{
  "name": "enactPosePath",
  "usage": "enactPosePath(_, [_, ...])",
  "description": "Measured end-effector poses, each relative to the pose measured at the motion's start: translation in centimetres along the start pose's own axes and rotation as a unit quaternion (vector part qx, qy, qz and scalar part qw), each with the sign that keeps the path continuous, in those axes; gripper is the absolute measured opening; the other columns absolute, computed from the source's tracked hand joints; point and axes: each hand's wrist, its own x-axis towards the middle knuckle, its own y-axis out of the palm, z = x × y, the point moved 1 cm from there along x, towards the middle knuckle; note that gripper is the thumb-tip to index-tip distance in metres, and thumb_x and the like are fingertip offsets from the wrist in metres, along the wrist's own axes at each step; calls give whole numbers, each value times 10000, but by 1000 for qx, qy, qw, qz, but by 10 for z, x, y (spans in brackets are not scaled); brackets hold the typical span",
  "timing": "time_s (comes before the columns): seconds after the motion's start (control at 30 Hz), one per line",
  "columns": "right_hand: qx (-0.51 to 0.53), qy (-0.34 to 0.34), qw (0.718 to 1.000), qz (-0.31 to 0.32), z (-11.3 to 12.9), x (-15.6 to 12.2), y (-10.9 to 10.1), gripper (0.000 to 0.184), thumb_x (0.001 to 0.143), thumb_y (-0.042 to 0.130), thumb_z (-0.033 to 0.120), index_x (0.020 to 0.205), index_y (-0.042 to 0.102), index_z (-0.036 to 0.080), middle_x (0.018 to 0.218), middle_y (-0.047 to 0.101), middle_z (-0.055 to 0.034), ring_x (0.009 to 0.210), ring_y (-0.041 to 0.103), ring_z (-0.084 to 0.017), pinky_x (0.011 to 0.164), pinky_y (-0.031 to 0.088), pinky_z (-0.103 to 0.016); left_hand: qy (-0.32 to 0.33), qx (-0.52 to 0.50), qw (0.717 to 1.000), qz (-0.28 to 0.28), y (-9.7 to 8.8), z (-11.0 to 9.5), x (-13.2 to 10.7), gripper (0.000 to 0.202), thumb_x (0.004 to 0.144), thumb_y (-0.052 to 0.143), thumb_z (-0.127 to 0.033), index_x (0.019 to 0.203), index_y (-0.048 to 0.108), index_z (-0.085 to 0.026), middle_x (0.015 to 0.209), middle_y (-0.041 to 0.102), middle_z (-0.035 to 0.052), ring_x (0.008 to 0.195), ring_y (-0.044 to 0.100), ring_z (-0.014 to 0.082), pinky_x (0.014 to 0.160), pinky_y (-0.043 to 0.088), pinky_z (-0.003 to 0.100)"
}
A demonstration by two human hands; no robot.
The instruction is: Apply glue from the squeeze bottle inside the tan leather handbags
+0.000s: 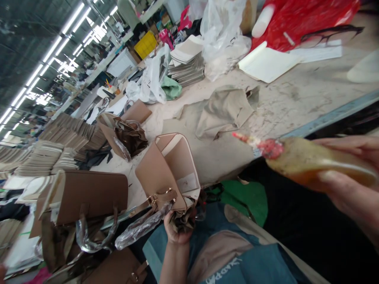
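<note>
My left hand (177, 228) is closed around the lower edge of a tan leather handbag (168, 169). The bag stands open-topped at the table's near edge, with gold hardware and a plastic-wrapped strap (142, 225) hanging beside the hand. My right hand (352, 185) is wrapped round a yellowish squeeze bottle (310, 161), held close to the camera at the right. Its red-stained nozzle (251, 141) points left toward the bag, a short way from it.
A crumpled beige cloth (225, 108) lies on the worn table (296, 98). Brown bags (89, 193) and a dark half-stuffed bag (127, 134) sit at left. Stacks of cut pieces (186, 63), plastic bags (222, 27), a red bag (304, 15) and glasses (328, 33) are at the back.
</note>
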Motion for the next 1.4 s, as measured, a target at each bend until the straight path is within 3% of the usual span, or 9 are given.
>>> enactPosePath(0.17, [76, -57, 983, 160, 20, -45, 11, 302, 826, 740, 456, 1062, 633, 300, 1085, 706, -60, 936, 713, -230, 751, 638, -303, -3, -8, 991, 136, -11, 0, 7, 83, 662, 715, -216, 744, 720, -205, 714, 729, 22, 614, 646, 176, 562, 495, 271])
enactPosePath(0.27, [91, -88, 972, 196, 26, -54, 23, 244, 855, 719, 390, 1064, 636, 295, 1083, 716, -25, 968, 712, -197, 811, 618, -250, -19, -7, 989, 144, -25, 0, 11, 88, 672, 720, -265, 716, 723, -189, 720, 738, 37, 665, 674, 191, 625, 536, 290])
enactPosePath(0.5, [109, -99, 970, 194, 30, -61, 42, 179, 864, 703, 282, 1032, 643, 266, 1030, 721, -24, 949, 712, -172, 817, 597, -225, -40, 7, 990, 132, -40, 2, 14, 120, 694, 671, -261, 729, 765, -195, 740, 769, 52, 665, 700, 212, 656, 561, 327])
enactPosePath(0.67, [102, -86, 971, 197, 30, -61, 45, 144, 871, 691, 267, 1008, 647, 257, 989, 715, -16, 900, 705, -162, 763, 588, -216, -53, 1, 988, 145, -45, 3, 18, 191, 702, 628, -227, 802, 789, -204, 798, 790, 57, 738, 733, 242, 736, 582, 376])
enactPosePath(0.83, [100, -68, 969, 215, 30, -63, 47, 113, 889, 646, 220, 995, 632, 256, 933, 697, 1, 842, 689, -142, 719, 568, -211, -63, 16, 991, 114, -54, 3, 20, 179, 683, 632, -226, 779, 782, -204, 777, 786, 53, 749, 735, 252, 755, 581, 389])
enactPosePath(1.03, [81, -95, 966, 226, 32, -63, 44, 132, 895, 634, 180, 1006, 621, 251, 910, 688, -6, 806, 675, -145, 681, 552, -228, -10, 22, 997, 75, -43, 7, 17, 85, 649, 709, -249, 722, 742, -223, 701, 751, 15, 650, 703, 208, 632, 562, 308])
enactPosePath(1.2, [75, -80, 972, 208, 31, -65, 44, 115, 894, 642, 212, 1000, 618, 249, 904, 681, -18, 801, 670, -164, 661, 552, -252, 31, 34, 992, 116, -30, 10, 15, 84, 703, 722, -292, 777, 734, -254, 759, 758, 1, 674, 700, 192, 600, 547, 280])
enactPosePath(1.4, [90, -49, 968, 228, 33, -71, 48, 86, 890, 626, 201, 968, 638, 235, 888, 685, -26, 795, 674, -172, 682, 554, -268, -46, 3, 986, 163, -46, 4, 19, 137, 705, 673, -231, 788, 781, -217, 793, 792, 40, 718, 738, 234, 712, 595, 348])
